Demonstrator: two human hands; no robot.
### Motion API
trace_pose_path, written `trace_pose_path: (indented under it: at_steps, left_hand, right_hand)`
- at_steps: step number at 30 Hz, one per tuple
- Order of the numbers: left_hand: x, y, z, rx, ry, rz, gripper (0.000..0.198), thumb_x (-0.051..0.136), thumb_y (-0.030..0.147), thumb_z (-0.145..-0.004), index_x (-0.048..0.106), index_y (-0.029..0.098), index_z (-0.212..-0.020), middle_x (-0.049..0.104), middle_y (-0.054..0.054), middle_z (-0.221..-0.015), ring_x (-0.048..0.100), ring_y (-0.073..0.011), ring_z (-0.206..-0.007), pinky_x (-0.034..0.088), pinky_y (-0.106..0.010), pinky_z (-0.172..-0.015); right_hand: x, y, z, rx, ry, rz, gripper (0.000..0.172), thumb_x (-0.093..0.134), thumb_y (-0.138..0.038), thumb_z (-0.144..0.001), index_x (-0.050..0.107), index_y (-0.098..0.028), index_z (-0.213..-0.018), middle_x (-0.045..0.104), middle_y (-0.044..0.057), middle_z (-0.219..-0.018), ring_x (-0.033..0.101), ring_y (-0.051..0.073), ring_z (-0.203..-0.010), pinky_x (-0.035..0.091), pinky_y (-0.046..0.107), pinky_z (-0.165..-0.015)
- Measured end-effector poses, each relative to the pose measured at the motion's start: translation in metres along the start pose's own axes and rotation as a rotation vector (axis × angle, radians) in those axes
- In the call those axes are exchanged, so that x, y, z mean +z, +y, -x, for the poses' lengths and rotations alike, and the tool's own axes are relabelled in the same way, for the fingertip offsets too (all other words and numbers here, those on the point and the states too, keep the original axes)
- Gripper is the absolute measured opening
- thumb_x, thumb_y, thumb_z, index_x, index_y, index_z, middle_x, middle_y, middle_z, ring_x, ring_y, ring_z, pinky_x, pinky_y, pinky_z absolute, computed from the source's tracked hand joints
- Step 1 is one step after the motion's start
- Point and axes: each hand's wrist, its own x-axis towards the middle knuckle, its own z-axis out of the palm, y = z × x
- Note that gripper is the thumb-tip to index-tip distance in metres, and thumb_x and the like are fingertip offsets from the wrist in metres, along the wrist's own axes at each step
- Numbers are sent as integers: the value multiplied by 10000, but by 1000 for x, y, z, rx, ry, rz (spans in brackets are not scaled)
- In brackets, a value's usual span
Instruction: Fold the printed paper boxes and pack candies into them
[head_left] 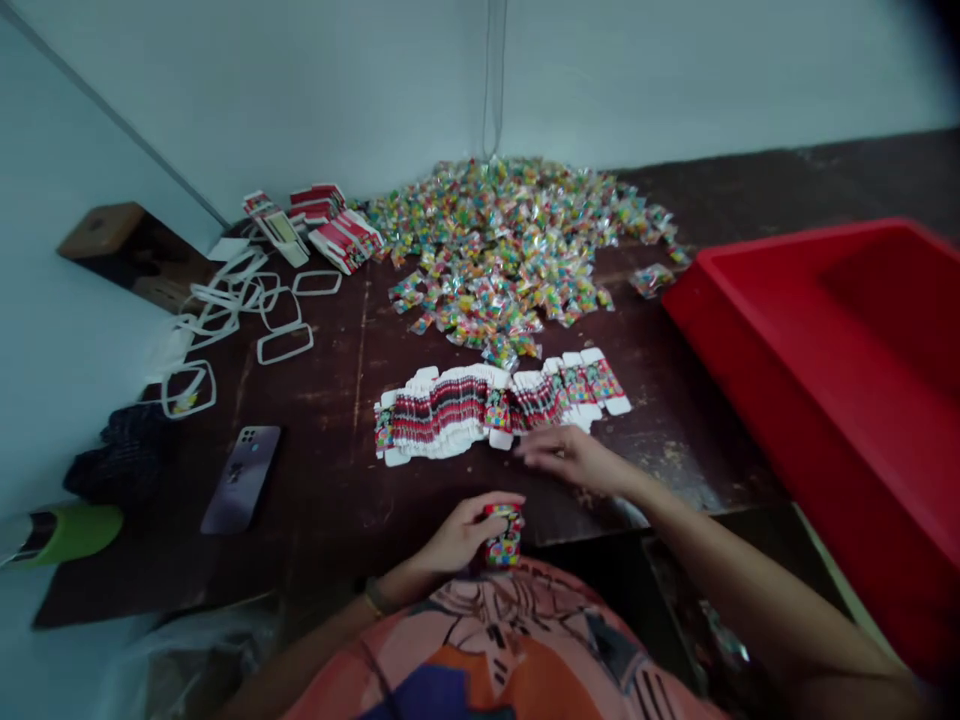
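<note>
My left hand (pixel 469 532) is closed around a small colourful printed carton (pixel 504 540), held upright close to my body at the table's front edge. Beyond it, my right hand (pixel 566 458) reaches over the table with its fingers stretched out to the left and nothing visible in them. Its fingertips are beside the near edge of a long overlapping row of flat cartons (pixel 442 412), red and white with white flaps; I cannot tell whether they touch. Behind that row lies a big heap of small clear packets (pixel 510 250) with multicoloured contents.
A large red tray (pixel 739 345) stands on the right. Bundles of cartons (pixel 345 240), loose white bands (pixel 285 343) and a brown box (pixel 135 255) lie at the back left. Nearer are a phone (pixel 241 480), dark cloth (pixel 120 455) and a green object (pixel 79 532).
</note>
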Motion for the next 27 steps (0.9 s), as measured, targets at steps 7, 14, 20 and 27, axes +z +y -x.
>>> trace_pose_path:
  at_steps: [7, 14, 20, 27]
  left_hand:
    - [-59, 36, 37, -52, -91, -628, 282, 672, 178, -609, 637, 167, -888, 540, 49, -698, 451, -111, -644, 340, -211, -598]
    - [-65, 31, 34, -3, -15, -17, 379, 585, 379, -807, 513, 190, -1127, 611, -88, -1059, 603, -200, -855, 501, -323, -698]
    - [-37, 23, -4, 100, 20, 285, 409, 615, 296, -814, 493, 184, -1188, 620, -115, -1050, 613, -246, -985, 556, -377, -737]
    - [-5, 30, -21, 100, -57, 187, 514, 611, 223, -792, 444, 207, -1278, 627, -84, -987, 629, -209, -866, 557, -288, -618]
  right_hand:
    - [-110, 91, -88, 392, 616, 408, 327, 594, -294, -879, 577, -131, -1162, 560, 150, -1218, 550, 251, -1067, 437, 462, -926]
    - [-111, 85, -108, 368, 744, 343, 251, 522, -351, -908, 650, -139, -952, 665, 80, -966, 611, 184, -848, 491, 347, -775]
    - [-45, 9, -56, 215, 547, -34, 354, 491, -449, -884, 715, -176, -899, 693, 39, -770, 583, 148, -631, 451, 267, -585]
    - [22, -47, -31, 15, 653, 139, 173, 609, -346, -856, 724, -248, -772, 648, 56, -872, 533, 235, -903, 383, 437, -870]
